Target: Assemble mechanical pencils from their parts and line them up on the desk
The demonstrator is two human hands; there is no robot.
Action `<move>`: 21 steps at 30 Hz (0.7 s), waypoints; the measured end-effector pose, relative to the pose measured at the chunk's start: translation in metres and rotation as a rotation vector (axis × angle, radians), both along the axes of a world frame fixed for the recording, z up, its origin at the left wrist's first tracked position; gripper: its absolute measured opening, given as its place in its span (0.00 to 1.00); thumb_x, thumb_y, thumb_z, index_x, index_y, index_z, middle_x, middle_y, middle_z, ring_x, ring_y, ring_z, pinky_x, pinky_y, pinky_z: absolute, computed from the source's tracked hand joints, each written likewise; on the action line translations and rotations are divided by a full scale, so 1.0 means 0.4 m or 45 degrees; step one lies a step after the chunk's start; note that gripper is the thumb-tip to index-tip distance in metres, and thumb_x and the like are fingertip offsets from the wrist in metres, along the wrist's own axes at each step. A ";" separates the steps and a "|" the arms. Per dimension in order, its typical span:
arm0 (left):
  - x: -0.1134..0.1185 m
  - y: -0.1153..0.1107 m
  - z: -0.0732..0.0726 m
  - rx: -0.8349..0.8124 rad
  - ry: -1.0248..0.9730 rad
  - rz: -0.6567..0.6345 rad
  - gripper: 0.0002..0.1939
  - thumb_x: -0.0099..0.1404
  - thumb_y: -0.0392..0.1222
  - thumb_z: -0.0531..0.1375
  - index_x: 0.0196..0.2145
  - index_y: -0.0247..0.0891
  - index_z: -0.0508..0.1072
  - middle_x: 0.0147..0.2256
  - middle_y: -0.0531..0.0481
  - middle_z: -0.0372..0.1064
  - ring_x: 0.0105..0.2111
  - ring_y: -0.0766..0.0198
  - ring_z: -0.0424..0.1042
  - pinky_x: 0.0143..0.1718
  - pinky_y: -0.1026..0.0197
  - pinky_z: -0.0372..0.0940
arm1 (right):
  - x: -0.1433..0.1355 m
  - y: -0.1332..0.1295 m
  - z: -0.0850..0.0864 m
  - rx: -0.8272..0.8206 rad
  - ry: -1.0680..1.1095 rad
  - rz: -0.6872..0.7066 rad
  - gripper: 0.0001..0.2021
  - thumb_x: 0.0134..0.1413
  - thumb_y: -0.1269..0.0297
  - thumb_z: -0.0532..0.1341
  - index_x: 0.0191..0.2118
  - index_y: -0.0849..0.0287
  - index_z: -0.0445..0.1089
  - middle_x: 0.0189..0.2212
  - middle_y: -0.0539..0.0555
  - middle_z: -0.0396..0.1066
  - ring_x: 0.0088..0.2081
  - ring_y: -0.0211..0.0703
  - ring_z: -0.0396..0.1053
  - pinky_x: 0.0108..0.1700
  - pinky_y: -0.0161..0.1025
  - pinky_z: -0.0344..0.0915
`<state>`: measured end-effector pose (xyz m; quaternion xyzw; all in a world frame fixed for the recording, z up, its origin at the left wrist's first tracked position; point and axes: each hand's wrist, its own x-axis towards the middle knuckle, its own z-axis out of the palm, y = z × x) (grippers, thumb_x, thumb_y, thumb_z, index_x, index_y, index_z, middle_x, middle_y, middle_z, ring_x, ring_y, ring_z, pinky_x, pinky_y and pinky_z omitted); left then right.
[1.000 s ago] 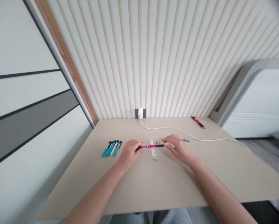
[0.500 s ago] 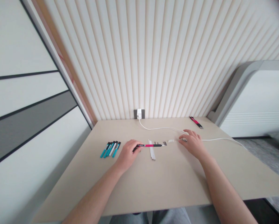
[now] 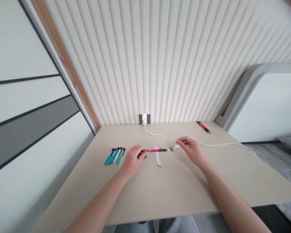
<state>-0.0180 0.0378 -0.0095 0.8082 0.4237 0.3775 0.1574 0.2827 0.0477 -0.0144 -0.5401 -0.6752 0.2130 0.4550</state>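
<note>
My left hand (image 3: pixel 133 158) is closed around the black end of a red and black pen (image 3: pixel 157 150). The pen lies level above the table, with a thin pale tip sticking out at its right end. To the right, my right hand (image 3: pixel 190 150) pinches a tiny metallic piece (image 3: pixel 176 141), too small to name for sure. Under the pen lie several thin white refills (image 3: pixel 157 158) side by side. Small dark parts (image 3: pixel 171 149) and small white pieces (image 3: pixel 177 146) sit between the pen tip and my right hand.
Several teal, white and black sticks (image 3: pixel 114 156) lie in a row on the left of the table (image 3: pixel 174 191). A finished-looking red and black pen (image 3: pixel 203 127) rests at the back right. A white cable (image 3: pixel 165 133) runs from a wall plug (image 3: pixel 144 118) across the back.
My right hand has moved left from the small metallic parts, toward the pen tip, and now pinches a tiny piece. My left hand stays nearly still with the pen.
</note>
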 end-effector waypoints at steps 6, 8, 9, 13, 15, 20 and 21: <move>0.000 0.001 0.003 -0.019 -0.059 0.050 0.05 0.66 0.41 0.57 0.38 0.39 0.71 0.35 0.50 0.72 0.37 0.62 0.71 0.40 0.61 0.64 | -0.055 -0.016 -0.005 -0.130 0.210 0.193 0.12 0.54 0.54 0.62 0.34 0.58 0.73 0.31 0.53 0.74 0.32 0.42 0.69 0.36 0.38 0.64; 0.001 0.000 0.004 -0.017 -0.066 0.053 0.05 0.66 0.41 0.57 0.38 0.39 0.71 0.35 0.50 0.72 0.37 0.62 0.71 0.40 0.61 0.64 | -0.053 -0.015 -0.007 -0.149 0.232 0.204 0.12 0.53 0.54 0.62 0.34 0.58 0.73 0.31 0.53 0.74 0.32 0.42 0.69 0.36 0.38 0.64; 0.001 0.000 0.005 -0.017 -0.066 0.053 0.05 0.66 0.41 0.57 0.38 0.40 0.71 0.35 0.50 0.72 0.36 0.62 0.71 0.40 0.61 0.64 | -0.053 -0.016 -0.006 -0.154 0.236 0.206 0.12 0.53 0.54 0.62 0.34 0.58 0.73 0.31 0.53 0.74 0.32 0.42 0.69 0.36 0.39 0.64; 0.002 -0.001 0.005 -0.020 -0.052 0.049 0.04 0.66 0.40 0.57 0.37 0.39 0.71 0.34 0.51 0.72 0.36 0.63 0.71 0.40 0.62 0.64 | -0.056 -0.020 -0.003 -0.142 0.202 0.201 0.11 0.53 0.55 0.62 0.34 0.58 0.73 0.32 0.53 0.74 0.33 0.42 0.69 0.38 0.39 0.63; 0.002 -0.001 0.004 -0.020 -0.047 0.046 0.04 0.66 0.40 0.57 0.37 0.39 0.71 0.34 0.51 0.72 0.36 0.63 0.71 0.40 0.62 0.63 | -0.061 -0.023 -0.002 -0.132 0.179 0.210 0.10 0.54 0.56 0.62 0.34 0.57 0.74 0.32 0.52 0.74 0.33 0.42 0.69 0.38 0.39 0.63; 0.002 0.000 0.001 -0.017 -0.049 0.033 0.04 0.66 0.39 0.58 0.37 0.39 0.71 0.34 0.50 0.72 0.36 0.62 0.71 0.40 0.62 0.64 | -0.077 -0.030 -0.003 -0.130 0.151 0.256 0.09 0.54 0.58 0.62 0.36 0.57 0.74 0.32 0.53 0.74 0.34 0.42 0.69 0.39 0.40 0.63; 0.002 0.000 0.000 -0.018 -0.049 0.029 0.04 0.66 0.39 0.58 0.37 0.39 0.71 0.34 0.50 0.72 0.36 0.62 0.71 0.40 0.61 0.64 | -0.081 -0.032 -0.003 -0.133 0.150 0.266 0.09 0.54 0.58 0.62 0.36 0.57 0.74 0.32 0.53 0.75 0.34 0.42 0.69 0.39 0.40 0.63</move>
